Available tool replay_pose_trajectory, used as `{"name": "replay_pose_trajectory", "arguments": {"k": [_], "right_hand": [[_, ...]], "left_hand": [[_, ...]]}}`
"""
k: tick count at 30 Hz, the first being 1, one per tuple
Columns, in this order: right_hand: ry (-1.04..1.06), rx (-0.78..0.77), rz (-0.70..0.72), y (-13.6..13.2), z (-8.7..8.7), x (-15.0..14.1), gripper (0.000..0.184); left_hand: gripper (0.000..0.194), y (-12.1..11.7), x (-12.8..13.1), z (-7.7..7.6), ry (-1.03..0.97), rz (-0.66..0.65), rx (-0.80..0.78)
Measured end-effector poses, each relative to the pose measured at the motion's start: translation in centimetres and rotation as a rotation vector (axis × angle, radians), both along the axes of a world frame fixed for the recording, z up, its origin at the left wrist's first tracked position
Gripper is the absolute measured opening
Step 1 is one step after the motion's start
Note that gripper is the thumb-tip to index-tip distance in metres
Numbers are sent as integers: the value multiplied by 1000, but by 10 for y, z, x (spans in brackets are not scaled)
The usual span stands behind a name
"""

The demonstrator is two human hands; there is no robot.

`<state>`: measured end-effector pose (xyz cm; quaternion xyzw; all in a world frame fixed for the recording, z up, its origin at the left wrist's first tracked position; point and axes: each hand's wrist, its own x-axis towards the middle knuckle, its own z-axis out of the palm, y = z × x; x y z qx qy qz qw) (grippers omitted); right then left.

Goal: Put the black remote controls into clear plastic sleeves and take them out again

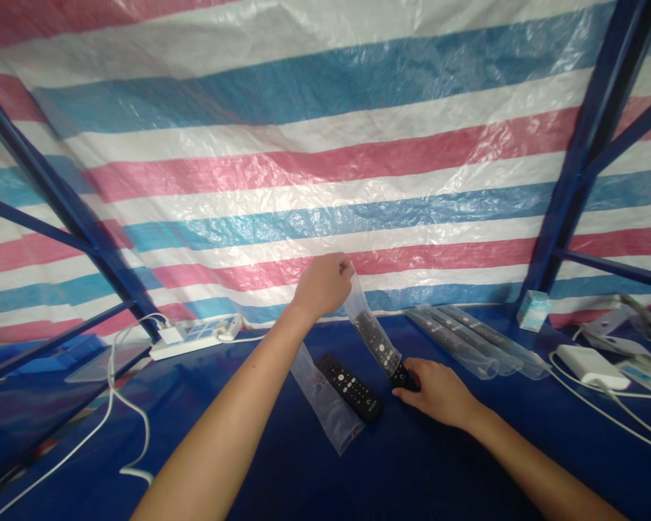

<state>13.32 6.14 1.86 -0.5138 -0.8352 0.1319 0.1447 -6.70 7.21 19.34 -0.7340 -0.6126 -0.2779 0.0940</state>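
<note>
My left hand point(325, 286) is closed on the upper end of a translucent plastic sleeve point(358, 293), raised off the table. Inside that sleeve lies most of a black remote control point(378, 341), tilted, its lower end sticking out of the sleeve. My right hand point(437, 391) grips this bare lower end between thumb and fingers. Below and left, a second black remote control point(350, 387) rests on the blue table point(412, 463), bare and with its buttons up. Beside and partly under it is a flat plastic sleeve point(328, 412) with nothing visible inside.
Several sleeved remote controls point(461, 336) lie side by side at the back right. Near them are a small box point(533, 311) and a white adapter point(591, 365) with cables. A white power strip point(195, 339) sits back left. Blue frame posts and a striped sheet point(325, 181) stand behind.
</note>
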Motion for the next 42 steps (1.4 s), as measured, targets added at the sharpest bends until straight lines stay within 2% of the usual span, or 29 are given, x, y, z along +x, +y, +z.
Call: {"name": "replay_pose_trajectory", "arguments": {"k": [5,7,9,10,12,14,16,19,21,23,27,29,30,32,35,37,39,42], "right_hand": [[71,-9,38,0,2,0,16],[115,-19,52,1,3,2,19],[151,-27,58,3,4,5,24],[155,-29,56,4,4,6,25],[138,-32,39,6,4,8,27],[101,-33,10,6,4,8,26],[64,-37,-19,5,5,7,23],[17,-29,-32,2,7,4,22],[-4,-8,-24,-1,8,0,22],[-19,15,-11,-4,7,-4,21],[-13,20,57,-8,5,-12,26],[13,41,68,-6,7,-10,32],[15,71,35,-4,8,-8,34],[-38,159,-120,1,13,3,32],[-214,243,-424,12,21,26,28],[-297,197,-529,18,24,40,29],[-338,83,-536,24,23,48,25],[-340,-14,-447,28,17,49,27]], "left_hand": [[16,-27,-20,31,-136,45,182],[17,-40,-38,40,-245,122,332],[20,-49,-59,40,-379,216,517],[21,-51,-69,35,-449,253,566],[24,-50,-86,17,-599,261,523],[27,-43,-97,-12,-739,222,306],[34,-33,-102,-46,-783,178,59],[32,-17,-105,-95,-722,79,-274],[26,-8,-105,-118,-542,128,-385],[23,-2,-106,-133,-392,197,-422],[23,-2,-102,-144,-280,296,-414],[26,-8,-95,-146,-154,390,-353],[28,-12,-90,-146,-64,441,-308],[30,-22,-77,-148,116,502,-208],[32,-34,-59,-151,222,453,-94],[31,-39,-51,-154,231,388,-43],[29,-41,-47,-158,225,326,-14],[26,-42,-47,-163,201,254,10]]}}
